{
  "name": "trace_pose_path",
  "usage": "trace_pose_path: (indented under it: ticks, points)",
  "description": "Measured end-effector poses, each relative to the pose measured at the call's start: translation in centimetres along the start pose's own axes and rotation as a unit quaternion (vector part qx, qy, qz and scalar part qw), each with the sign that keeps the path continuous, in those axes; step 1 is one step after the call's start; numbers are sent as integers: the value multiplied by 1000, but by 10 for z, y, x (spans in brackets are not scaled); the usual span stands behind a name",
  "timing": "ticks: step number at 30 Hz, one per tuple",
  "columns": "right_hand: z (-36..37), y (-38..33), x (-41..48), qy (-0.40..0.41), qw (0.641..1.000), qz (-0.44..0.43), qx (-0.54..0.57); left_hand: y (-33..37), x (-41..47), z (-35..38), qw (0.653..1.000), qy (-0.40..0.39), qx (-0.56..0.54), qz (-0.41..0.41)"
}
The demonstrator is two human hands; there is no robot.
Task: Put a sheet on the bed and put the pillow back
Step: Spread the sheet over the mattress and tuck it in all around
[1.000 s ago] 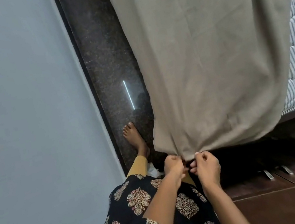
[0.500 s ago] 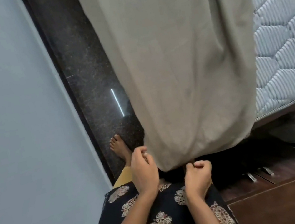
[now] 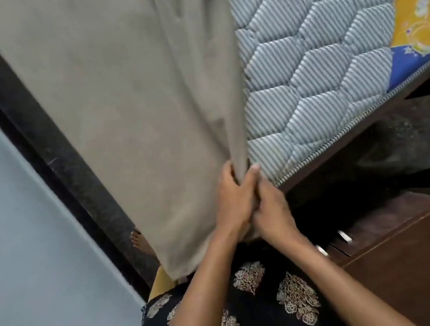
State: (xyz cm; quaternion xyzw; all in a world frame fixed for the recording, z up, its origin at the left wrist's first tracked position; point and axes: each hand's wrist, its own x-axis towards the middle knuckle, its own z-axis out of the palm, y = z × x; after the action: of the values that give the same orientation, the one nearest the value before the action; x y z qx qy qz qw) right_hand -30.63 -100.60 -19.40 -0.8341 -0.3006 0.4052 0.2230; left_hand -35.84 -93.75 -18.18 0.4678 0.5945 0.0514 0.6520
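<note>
A beige sheet (image 3: 125, 92) hangs over the side of the bed and covers the left part of the grey quilted mattress (image 3: 315, 40). My left hand (image 3: 232, 199) grips the sheet's right edge near the mattress corner. My right hand (image 3: 270, 204) sits pressed against the left one, fingers curled at the same edge of cloth. The mattress's lower edge rests on a dark wooden bed frame (image 3: 360, 138). No pillow is in view.
A pale wall (image 3: 24, 251) runs close on the left, with a narrow strip of dark speckled floor (image 3: 67, 173) between it and the bed. A brown wooden cabinet (image 3: 423, 256) with metal handles stands at the lower right. A yellow and blue label (image 3: 422, 0) lies on the mattress.
Both hands have risen from the sheet's bottom hem to its right edge and come together. The view has swung right, showing more bare mattress.
</note>
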Motion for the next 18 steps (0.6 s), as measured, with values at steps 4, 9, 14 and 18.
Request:
trace_pose_path:
  ticks: [4, 9, 14, 18]
  points:
    - [-38, 5, 7, -49, 957, 59, 279, 3, 6, 1, 991, 100, 84, -16]
    - [-31, -18, 78, -168, 870, 207, 415, 0, -1, 1, 991, 100, 57, -74]
    - [-23, -34, 116, -190, 865, 222, 408, -5, 4, 8, 989, 91, 60, -105]
    - [-58, 9, 122, -36, 923, 173, 342, -11, 4, 14, 987, 20, 125, -102]
